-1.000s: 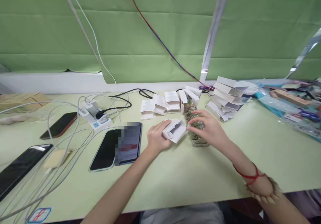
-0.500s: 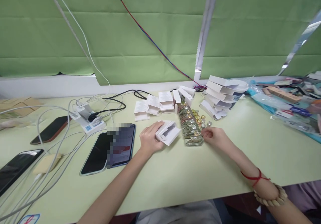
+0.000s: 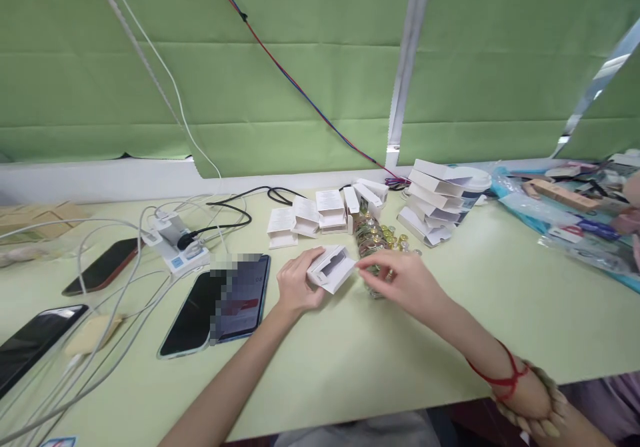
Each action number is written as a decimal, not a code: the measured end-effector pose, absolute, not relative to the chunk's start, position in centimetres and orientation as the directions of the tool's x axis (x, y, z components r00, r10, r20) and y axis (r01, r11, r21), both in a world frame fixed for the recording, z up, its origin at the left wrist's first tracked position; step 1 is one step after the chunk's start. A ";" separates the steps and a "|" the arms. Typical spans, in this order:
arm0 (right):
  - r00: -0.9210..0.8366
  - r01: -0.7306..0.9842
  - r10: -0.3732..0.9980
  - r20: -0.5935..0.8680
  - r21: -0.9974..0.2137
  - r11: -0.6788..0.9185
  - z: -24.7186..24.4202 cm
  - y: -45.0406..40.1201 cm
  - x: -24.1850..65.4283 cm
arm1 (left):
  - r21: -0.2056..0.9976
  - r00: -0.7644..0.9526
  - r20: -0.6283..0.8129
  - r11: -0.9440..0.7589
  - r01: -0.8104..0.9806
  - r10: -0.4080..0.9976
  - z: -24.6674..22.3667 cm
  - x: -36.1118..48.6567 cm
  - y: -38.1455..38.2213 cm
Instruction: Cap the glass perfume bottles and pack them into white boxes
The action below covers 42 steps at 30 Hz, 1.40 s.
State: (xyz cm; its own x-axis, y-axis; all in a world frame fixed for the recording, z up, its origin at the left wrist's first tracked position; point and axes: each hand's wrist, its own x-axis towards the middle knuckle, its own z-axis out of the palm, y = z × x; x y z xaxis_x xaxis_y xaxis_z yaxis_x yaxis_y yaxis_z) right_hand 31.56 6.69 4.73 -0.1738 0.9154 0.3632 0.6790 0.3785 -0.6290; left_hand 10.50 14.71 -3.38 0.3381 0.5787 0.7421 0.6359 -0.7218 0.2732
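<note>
My left hand (image 3: 297, 281) is wrapped round a small white carton (image 3: 334, 268), its open end with raised flaps facing right. At that end, the thumb and index finger of my right hand (image 3: 400, 277) come together in a pinch at the edge of the flap. Beneath and behind my right hand lies a row of small glass bottles (image 3: 369, 243), partly hidden by it. Several small gold and clear round pieces (image 3: 395, 239) lie just right of the bottles.
More white cartons (image 3: 330, 208) stand behind, and a stack of open cartons (image 3: 434, 200) leans at the back right. Phones (image 3: 187, 313), a power strip (image 3: 175, 247) and loose cables cover the left side. Plastic bags with mixed items (image 3: 565, 210) lie far right.
My right hand has moved left from beside the bottles to the carton's open flap, now covering the front bottles. My left hand keeps hold of the carton. The view has tilted up slightly.
</note>
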 end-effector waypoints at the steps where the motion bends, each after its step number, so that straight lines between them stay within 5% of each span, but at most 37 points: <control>1: -0.222 0.704 0.922 0.317 -0.602 0.376 5.0 6.9 30.4 | 0.271 0.342 0.741 -0.723 0.636 0.578 -3.3 10.6 14.6; 6: -0.264 0.824 0.959 0.103 -0.492 0.280 4.3 9.2 27.0 | 0.173 0.364 0.769 -0.720 0.672 0.525 -3.5 10.9 14.3; 18: -0.064 0.909 0.978 0.200 -0.393 0.140 1.2 11.0 24.0 | 0.075 0.361 0.842 -0.749 0.658 0.401 -3.4 10.8 14.1; 25: 0.014 0.906 0.980 0.198 -0.417 0.072 0.9 11.1 23.7 | -0.105 0.484 0.847 -0.823 0.558 0.221 -3.9 10.3 14.9; 42: -0.063 0.864 0.881 0.468 -0.416 0.283 4.0 8.0 26.0 | -0.155 0.386 0.907 -0.716 0.680 0.171 -2.8 9.7 14.9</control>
